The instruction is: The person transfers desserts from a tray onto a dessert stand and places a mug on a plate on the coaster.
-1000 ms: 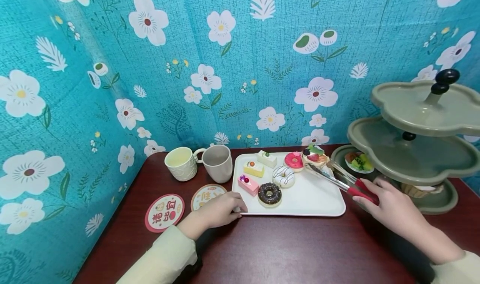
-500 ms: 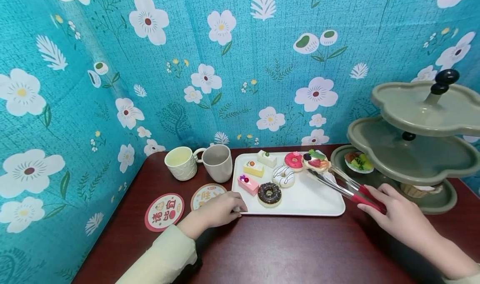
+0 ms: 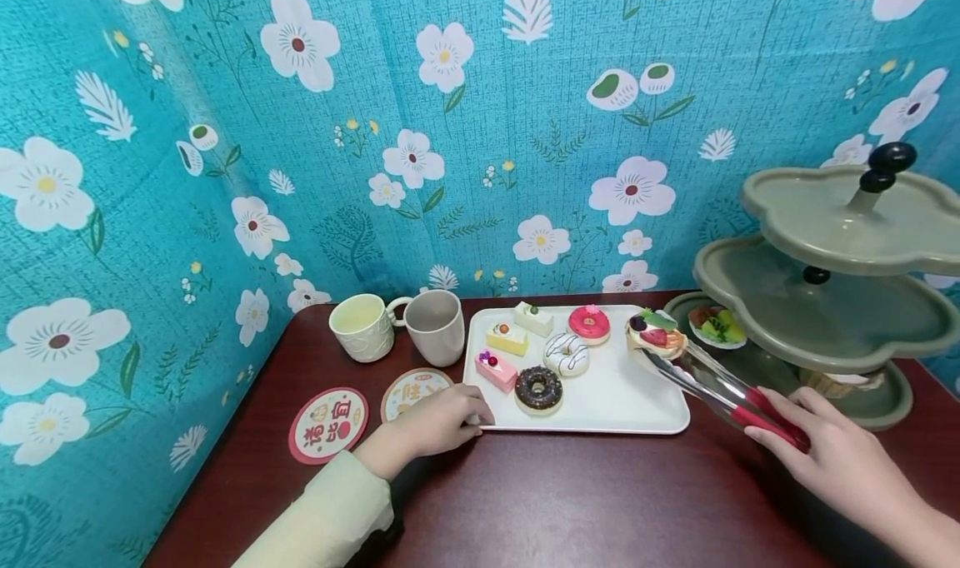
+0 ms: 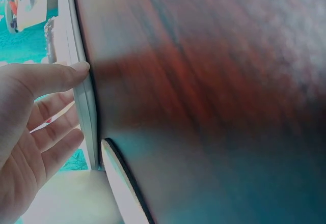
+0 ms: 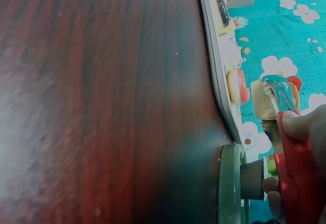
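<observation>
My left hand holds the front left corner of a white rectangular tray; its thumb presses the rim in the left wrist view. My right hand grips red-handled metal tongs. Between their tips is a fruit tart, raised over the tray's right part. Left on the tray are a pink-iced donut, a white striped donut, a chocolate donut and three cake slices: pink, yellow and white.
A three-tier green stand rises at the right; its bottom plate bears a fruit cup and another pastry. Left of the tray stand a yellow mug and a grey mug, behind two round coasters. A floral cloth hangs behind.
The tongs have carried the fruit tart up and rightward, away from the pink-iced donut. My right hand has moved right and toward me. The left hand stays on the tray's corner.
</observation>
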{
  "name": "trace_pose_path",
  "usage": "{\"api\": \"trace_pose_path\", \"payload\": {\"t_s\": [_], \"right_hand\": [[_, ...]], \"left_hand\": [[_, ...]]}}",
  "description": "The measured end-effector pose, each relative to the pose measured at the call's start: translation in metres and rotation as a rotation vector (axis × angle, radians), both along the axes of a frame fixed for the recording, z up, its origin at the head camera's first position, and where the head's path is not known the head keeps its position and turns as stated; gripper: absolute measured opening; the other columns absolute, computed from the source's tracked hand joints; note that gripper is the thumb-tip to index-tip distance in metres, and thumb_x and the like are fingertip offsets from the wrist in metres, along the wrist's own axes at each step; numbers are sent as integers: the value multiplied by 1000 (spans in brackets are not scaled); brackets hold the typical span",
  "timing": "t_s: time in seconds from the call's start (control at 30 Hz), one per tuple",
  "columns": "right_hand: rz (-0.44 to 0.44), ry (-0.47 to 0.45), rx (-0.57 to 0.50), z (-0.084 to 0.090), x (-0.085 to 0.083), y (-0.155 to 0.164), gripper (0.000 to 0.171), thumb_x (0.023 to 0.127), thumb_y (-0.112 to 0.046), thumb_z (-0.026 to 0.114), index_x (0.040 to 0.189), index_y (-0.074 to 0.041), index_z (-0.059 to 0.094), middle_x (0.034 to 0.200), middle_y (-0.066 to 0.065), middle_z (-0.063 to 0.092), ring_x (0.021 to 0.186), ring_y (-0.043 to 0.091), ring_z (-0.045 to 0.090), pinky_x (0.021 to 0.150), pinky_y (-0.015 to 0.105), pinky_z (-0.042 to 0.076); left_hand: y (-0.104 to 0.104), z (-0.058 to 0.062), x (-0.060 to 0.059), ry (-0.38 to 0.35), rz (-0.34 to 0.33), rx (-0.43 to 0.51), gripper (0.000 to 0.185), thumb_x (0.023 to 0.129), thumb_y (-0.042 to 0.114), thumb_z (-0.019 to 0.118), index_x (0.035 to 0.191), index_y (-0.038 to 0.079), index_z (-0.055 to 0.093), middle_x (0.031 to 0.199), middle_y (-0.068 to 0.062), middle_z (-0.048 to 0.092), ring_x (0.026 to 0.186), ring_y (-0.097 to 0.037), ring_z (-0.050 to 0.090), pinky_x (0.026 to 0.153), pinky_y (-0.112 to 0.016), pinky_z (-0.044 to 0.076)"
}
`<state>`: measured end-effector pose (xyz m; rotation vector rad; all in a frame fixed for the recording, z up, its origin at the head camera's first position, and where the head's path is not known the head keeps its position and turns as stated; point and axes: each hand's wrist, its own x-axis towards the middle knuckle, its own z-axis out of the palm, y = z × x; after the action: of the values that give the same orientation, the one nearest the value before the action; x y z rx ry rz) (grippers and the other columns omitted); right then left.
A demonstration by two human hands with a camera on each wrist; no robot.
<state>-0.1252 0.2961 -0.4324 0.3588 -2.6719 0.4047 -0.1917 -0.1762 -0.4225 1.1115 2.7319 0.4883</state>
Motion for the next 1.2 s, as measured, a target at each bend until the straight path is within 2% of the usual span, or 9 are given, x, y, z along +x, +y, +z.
{"api": "trace_pose_path", "payload": {"t_s": [0.27,0.47,0.67,0.9,1.03,1.13,1.2], "right_hand": [[-55,-33,4,-2,9,13,61,78,-32,88,115,12,68,87,4,47,64,18,42,52,35,39],[-94,-2,7,-9,16,28,65,76,-35,90,112,15,68,87,6,46,62,9,36,48,27,32],[-134,28,-4,-6,21,31,81,78,-57,82,110,16,68,87,11,50,64,14,37,48,27,30],[-147,93,-79,-9,30,40,94,80,-75,65,105,15,69,86,13,51,66,7,33,47,26,27],[-106,172,-154,-16,32,46,101,79,-82,56,101,15,70,82,11,51,66,-1,32,48,23,25],[-31,275,-237,-22,31,51,103,81,-82,50,106,16,71,80,1,49,69,-10,31,49,22,24],[5,326,-269,-24,30,54,93,84,-81,50,123,0,73,81,-7,47,73,-14,32,50,21,25]], "left_hand": [[-1,-1,1,2,-4,9,12,90,3,75,99,11,78,97,2,66,91,-9,60,84,-25,52],[0,-2,1,14,-12,13,12,90,3,75,99,11,78,97,3,66,91,-8,60,84,-25,52],[0,-1,1,17,-9,5,12,90,4,76,99,11,78,97,3,66,91,-8,60,84,-25,52],[0,-1,1,17,-18,10,12,90,3,75,99,10,78,97,2,66,91,-9,60,85,-25,52],[0,-2,0,18,-23,15,12,90,2,75,99,10,78,96,2,66,90,-9,59,84,-25,52],[0,-2,0,22,-31,19,12,90,2,75,99,10,78,96,2,67,89,-8,59,83,-25,52],[0,-2,0,26,-34,23,13,90,1,75,99,10,78,96,2,67,89,-8,59,83,-25,52]]}}
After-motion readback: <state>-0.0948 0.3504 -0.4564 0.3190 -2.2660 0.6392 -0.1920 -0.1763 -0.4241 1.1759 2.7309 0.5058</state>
